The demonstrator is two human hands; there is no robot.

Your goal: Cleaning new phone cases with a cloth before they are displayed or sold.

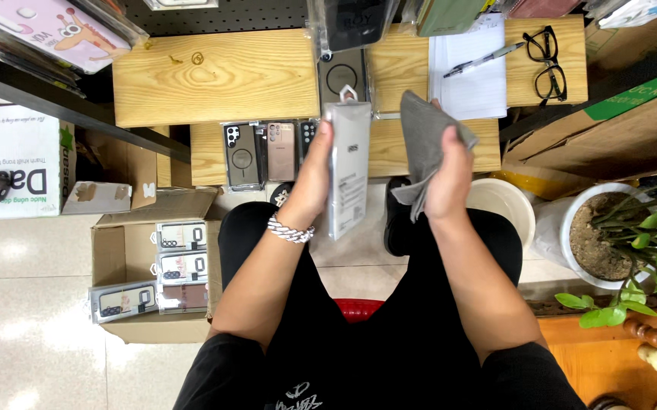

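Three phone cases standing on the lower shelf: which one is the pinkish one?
The middle case, rose-coloured. The case on its left is dark with a ring on its back; the one on its right is dark and partly hidden by the left hand.

The person wears black shorts over both thighs and a black top with a small pale printed design near the bottom edge of the view. The arms are bare to the hands. On the left wrist sits a chunky silver chain bracelet. Dark shoes show beyond the knees.
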